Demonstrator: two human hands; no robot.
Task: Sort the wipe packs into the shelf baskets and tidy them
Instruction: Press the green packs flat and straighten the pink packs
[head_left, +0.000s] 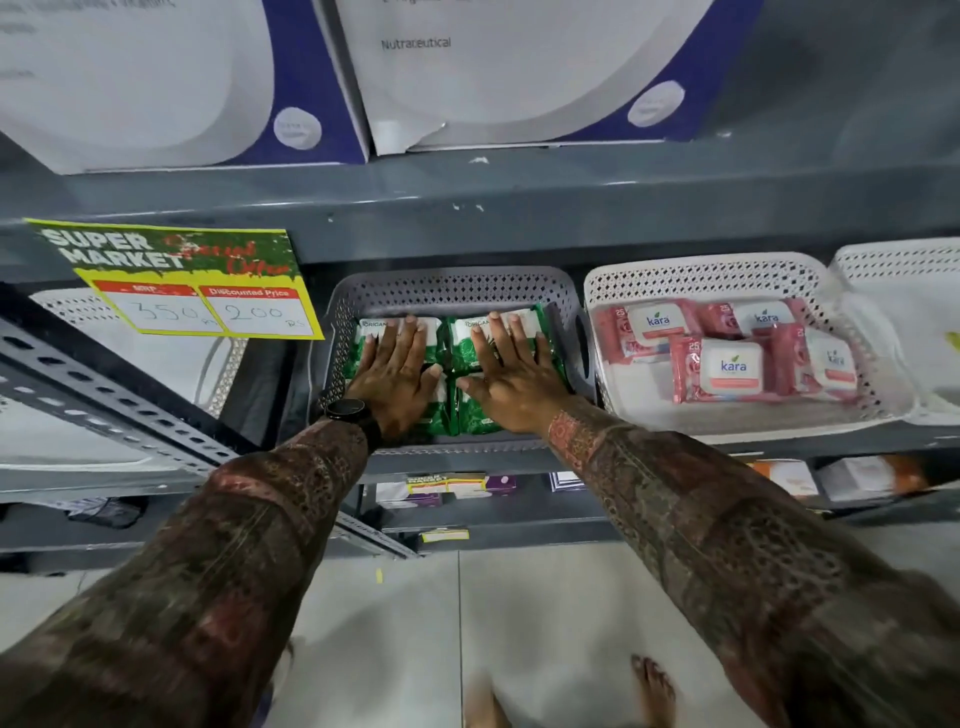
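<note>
Head view: grey metal shelf (519, 218) runs across, big white-and-blue boxes (519, 78) on its top level. Below, grey perforated basket (452, 288) sits centre, white basket (701, 273) just beside it on the right, another white basket (904, 265) at far right edge. Green wipe packs (449, 338) lie flat in the grey basket, side by side in rows; pink Kara wipe packs (732, 366) lie loosely in the white basket. Yellow price sign (182, 280) hangs at left. Left hand (395, 376) and right hand (514, 379) both press palm-down on the green packs, fingers (410, 332) spread flat, gripping nothing. Black watch (348, 410) on left wrist, patterned sleeves (727, 545).
</note>
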